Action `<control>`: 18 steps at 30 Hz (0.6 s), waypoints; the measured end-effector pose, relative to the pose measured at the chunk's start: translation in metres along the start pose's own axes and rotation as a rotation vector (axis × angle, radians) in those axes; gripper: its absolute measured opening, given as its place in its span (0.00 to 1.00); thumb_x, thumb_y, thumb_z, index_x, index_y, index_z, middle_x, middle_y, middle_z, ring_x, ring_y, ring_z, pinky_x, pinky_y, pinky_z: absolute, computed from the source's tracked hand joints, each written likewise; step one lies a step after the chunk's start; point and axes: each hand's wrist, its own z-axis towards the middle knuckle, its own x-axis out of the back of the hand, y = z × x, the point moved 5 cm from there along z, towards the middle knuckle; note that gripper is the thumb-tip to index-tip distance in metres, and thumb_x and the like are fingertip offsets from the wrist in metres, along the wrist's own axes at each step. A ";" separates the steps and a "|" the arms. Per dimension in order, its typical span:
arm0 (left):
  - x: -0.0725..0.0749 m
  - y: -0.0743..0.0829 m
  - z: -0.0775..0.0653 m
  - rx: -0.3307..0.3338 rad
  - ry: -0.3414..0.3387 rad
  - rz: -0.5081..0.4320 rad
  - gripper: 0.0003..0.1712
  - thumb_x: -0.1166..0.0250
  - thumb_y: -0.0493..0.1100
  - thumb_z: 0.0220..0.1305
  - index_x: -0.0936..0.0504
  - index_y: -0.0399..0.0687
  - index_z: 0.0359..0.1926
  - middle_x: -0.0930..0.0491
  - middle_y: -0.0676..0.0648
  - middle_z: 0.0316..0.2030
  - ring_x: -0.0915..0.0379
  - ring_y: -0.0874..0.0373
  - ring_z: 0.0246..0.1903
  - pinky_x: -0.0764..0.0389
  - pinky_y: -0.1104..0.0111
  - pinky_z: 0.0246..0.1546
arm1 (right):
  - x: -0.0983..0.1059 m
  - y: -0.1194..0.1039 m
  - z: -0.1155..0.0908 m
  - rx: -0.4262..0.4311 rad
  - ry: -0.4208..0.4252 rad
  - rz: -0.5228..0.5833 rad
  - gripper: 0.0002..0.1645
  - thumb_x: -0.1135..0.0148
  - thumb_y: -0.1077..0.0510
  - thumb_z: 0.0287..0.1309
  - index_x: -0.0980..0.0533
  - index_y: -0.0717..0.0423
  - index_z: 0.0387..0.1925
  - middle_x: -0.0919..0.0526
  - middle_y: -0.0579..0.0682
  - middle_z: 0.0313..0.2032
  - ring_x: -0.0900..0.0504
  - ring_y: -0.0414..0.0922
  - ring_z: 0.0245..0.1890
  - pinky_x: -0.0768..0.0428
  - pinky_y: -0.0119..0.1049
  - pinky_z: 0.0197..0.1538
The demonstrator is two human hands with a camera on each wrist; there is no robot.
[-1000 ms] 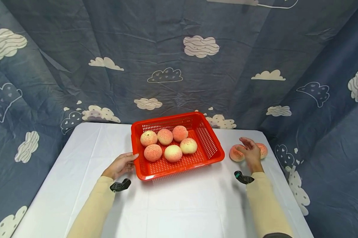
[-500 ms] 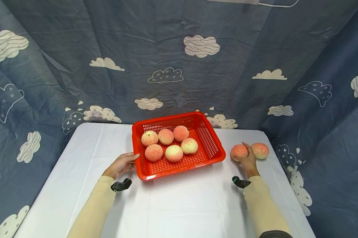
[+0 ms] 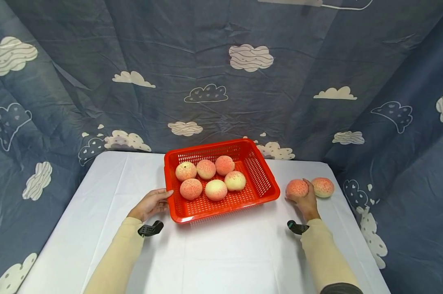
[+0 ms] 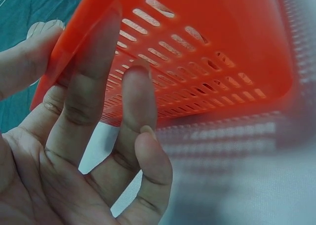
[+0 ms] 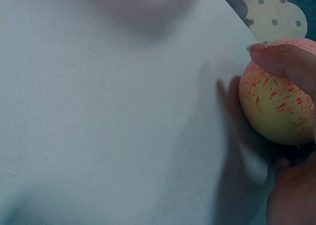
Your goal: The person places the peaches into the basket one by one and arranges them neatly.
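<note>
A red plastic basket (image 3: 178, 211) with slotted sides sits slightly askew on the table, with several peaches (image 3: 191, 189) inside. My left hand (image 3: 151, 205) pinches its left rim. In the left wrist view the thumb (image 4: 30, 62) lies on one side of the rim, the fingers along the outer wall. Right of the basket, my right hand (image 3: 307, 203) grips a peach (image 3: 296, 188) on the cloth. The right wrist view shows the thumb (image 5: 289, 64) across this speckled peach (image 5: 274, 104); part of it is cut off at the frame edge. Another peach (image 3: 323, 187) lies just beyond that hand.
A white cloth (image 3: 221, 261) covers the table. Behind it and at both sides hangs a dark blue curtain (image 3: 206, 61) with cloud prints. The basket's right end (image 3: 274, 190) is a short way from the gripped peach.
My right hand has come down between the two loose peaches and closed on the left one. My left hand keeps its hold on the basket, which stays in place.
</note>
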 end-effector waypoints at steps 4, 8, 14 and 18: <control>0.001 -0.001 0.000 0.001 0.006 -0.001 0.27 0.43 0.46 0.70 0.32 0.29 0.60 0.18 0.50 0.34 0.27 0.61 0.29 0.25 0.66 0.39 | 0.000 -0.001 0.001 0.006 0.017 -0.012 0.64 0.28 0.68 0.45 0.55 0.43 0.75 0.53 0.55 0.75 0.50 0.58 0.72 0.49 0.58 0.69; 0.002 -0.001 0.000 0.004 0.017 0.002 0.27 0.43 0.46 0.70 0.32 0.29 0.60 0.18 0.50 0.34 0.27 0.60 0.29 0.25 0.67 0.38 | 0.002 -0.004 0.001 0.007 0.021 -0.034 0.63 0.28 0.69 0.44 0.54 0.45 0.75 0.51 0.56 0.74 0.48 0.59 0.72 0.47 0.57 0.69; 0.002 0.000 0.002 0.000 0.022 0.013 0.26 0.44 0.46 0.70 0.31 0.28 0.59 0.19 0.51 0.33 0.28 0.60 0.29 0.25 0.69 0.35 | 0.009 -0.013 -0.003 0.037 -0.010 -0.057 0.61 0.30 0.70 0.46 0.54 0.47 0.75 0.53 0.58 0.74 0.50 0.60 0.72 0.47 0.58 0.69; 0.001 -0.002 0.003 0.010 0.023 0.008 0.25 0.44 0.45 0.70 0.31 0.28 0.59 0.18 0.51 0.33 0.27 0.60 0.29 0.25 0.69 0.36 | 0.010 -0.021 -0.007 0.063 -0.037 -0.058 0.59 0.31 0.67 0.49 0.54 0.48 0.75 0.53 0.57 0.74 0.50 0.59 0.72 0.47 0.57 0.69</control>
